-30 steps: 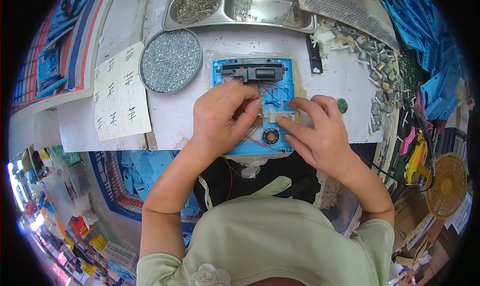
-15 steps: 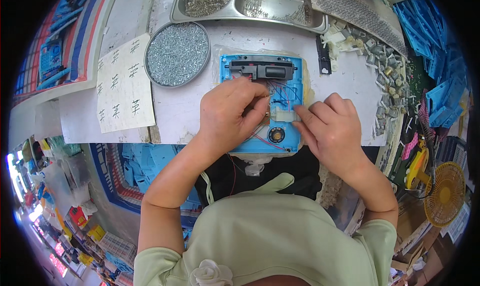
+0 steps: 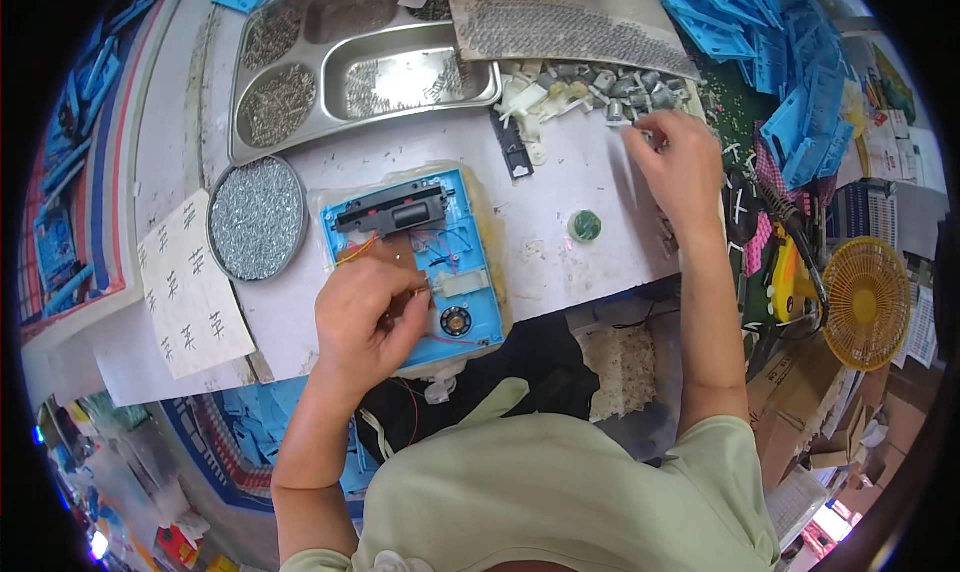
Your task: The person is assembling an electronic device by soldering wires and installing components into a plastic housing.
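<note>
Blue casing (image 3: 455,272) (left hand (image 3: 365,317) hides part).

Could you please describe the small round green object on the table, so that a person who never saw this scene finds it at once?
Start at the pale worktable, where the left hand rests on an open blue housing. To the right of that housing, below the right hand, lies the small round green object. It lies alone on bare tabletop, the only green disc, much smaller than the round tin of screws.

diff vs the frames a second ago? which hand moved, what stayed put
The right hand left the blue housing and reached up and right to the pile of small grey and white parts. What it grips there cannot be told. The left hand stayed on the housing, which did not shift; metal tray unchanged.
</note>
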A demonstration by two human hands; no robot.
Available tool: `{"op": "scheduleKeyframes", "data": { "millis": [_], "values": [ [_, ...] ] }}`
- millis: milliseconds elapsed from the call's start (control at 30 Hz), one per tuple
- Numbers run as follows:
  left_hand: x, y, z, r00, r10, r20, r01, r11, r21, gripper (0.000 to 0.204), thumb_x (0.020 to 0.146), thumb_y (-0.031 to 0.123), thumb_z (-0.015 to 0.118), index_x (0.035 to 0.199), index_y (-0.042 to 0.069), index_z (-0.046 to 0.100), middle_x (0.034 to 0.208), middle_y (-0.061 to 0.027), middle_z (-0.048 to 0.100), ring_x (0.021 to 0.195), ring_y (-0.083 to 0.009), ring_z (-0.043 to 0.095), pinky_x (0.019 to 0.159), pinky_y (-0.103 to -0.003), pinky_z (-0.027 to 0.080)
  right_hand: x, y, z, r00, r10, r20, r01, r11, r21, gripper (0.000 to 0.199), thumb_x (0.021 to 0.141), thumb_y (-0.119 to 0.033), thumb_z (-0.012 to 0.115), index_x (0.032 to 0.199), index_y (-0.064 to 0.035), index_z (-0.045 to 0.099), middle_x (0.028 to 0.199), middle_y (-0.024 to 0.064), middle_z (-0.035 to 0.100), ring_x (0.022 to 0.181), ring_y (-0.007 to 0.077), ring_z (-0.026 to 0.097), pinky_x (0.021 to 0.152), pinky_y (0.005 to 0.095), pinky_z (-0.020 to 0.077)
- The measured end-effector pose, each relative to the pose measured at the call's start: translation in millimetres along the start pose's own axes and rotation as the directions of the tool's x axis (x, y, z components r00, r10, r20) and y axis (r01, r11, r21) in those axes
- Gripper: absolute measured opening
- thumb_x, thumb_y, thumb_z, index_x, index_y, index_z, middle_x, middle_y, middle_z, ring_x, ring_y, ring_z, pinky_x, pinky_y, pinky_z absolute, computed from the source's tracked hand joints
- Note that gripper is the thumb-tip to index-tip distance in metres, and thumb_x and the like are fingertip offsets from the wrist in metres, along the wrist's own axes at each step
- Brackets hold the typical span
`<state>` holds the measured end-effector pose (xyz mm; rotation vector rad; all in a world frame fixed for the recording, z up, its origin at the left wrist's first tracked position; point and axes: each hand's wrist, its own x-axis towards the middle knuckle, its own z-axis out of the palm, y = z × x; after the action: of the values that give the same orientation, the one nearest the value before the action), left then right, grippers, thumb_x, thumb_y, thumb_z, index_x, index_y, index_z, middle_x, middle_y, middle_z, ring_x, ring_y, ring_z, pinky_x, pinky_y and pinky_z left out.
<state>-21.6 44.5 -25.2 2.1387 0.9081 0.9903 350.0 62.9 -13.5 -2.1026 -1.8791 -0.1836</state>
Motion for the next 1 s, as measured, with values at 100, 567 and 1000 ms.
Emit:
{"op": "scheduleKeyframes", "data": {
  "millis": [100, 567, 1000],
  "values": [
    [-1, 10, -3, 1.0, -0.019, 0.023, 0.019, 0.999, 0.026, 0.018, 0.076, -0.001, 0.078, 0.091, 0.007, 0.069, 0.08, -0.0064, 0.069, 0.067, -0.0249, 0.063, 0.061, -0.036, 0.046, 8, -5, 19, 1.0, 0.007, -0.008, -0.008, 0.988, -0.153, 0.018, 0.086, -0.021, 0.074, 0.087, -0.0023, 0.074, 0.082, 0.0124, 0.071, 0.08, 0.0296, 0.067, 0.076, 0.0401, 0.05],
    [191, -17, 45, 0.952, 0.208, 0.224, -0.244, 0.959, 0.147, 0.012, 0.087, 0.014, 0.072, 0.093, 0.004, 0.071, 0.084, -0.012, 0.068, 0.074, -0.0291, 0.065, 0.068, -0.038, 0.051, -65, -45, -29, 0.873, -0.041, 0.487, -0.48, -0.26, 0.838, 0.015, 0.083, 0.006, 0.076, 0.077, 0.0007, 0.064, 0.087, 0.0077, 0.066, 0.074, 0.0137, 0.063, 0.068, 0.0272, 0.0497],
    [253, -46, 130, 0.924, 0.3, 0.238, -0.376, 0.824, 0.424, 0.015, 0.084, 0.023, 0.076, 0.092, 0.011, 0.076, 0.088, -0.0104, 0.071, 0.088, -0.0329, 0.07, 0.08, -0.046, 0.053, -102, -3, -29, 0.885, 0.038, 0.465, -0.412, -0.404, 0.817, 0.054, 0.086, 0.005, 0.073, 0.137, 0.002, 0.056, 0.1, 0.0067, 0.067, 0.084, 0.0117, 0.064, 0.071, 0.0249, 0.0516]
  ]
}}
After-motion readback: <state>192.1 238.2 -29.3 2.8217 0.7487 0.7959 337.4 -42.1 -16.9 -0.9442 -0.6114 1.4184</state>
